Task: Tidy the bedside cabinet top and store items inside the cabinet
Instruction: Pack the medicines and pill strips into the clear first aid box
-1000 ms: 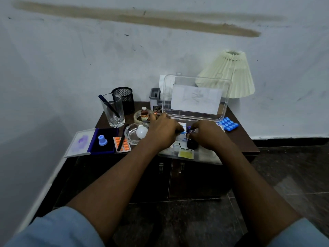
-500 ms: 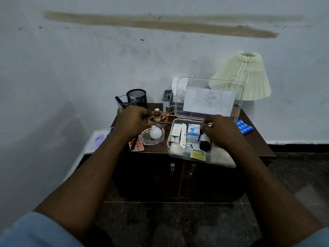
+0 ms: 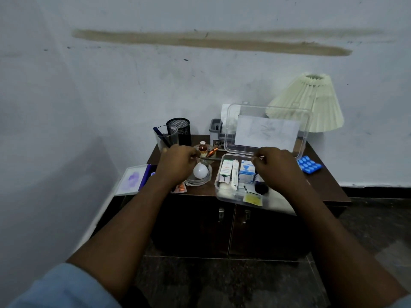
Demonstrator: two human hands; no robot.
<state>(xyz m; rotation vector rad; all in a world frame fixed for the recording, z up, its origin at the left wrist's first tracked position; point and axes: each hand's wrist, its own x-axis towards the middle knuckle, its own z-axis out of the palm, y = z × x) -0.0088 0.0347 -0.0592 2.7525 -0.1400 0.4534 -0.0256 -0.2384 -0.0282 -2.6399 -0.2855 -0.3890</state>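
Reading the cabinet top (image 3: 322, 187) as a clock with twelve at the wall: a pleated lamp (image 3: 311, 103) at one, a blue blister pack (image 3: 309, 166) at three, a mesh pen cup (image 3: 180, 130) and glass tumbler (image 3: 166, 136) at eleven. The left hand (image 3: 175, 165) hovers at nine over a glass ashtray (image 3: 198, 182) holding a white bulb (image 3: 200, 171), hiding part of an orange blister strip (image 3: 181, 188). Its fingers are curled; what they hold cannot be told. The right hand (image 3: 278, 168), likewise curled and unreadable, covers part of the clear box (image 3: 219, 190) at five, lid upright, cartons inside, front edge overhanging.
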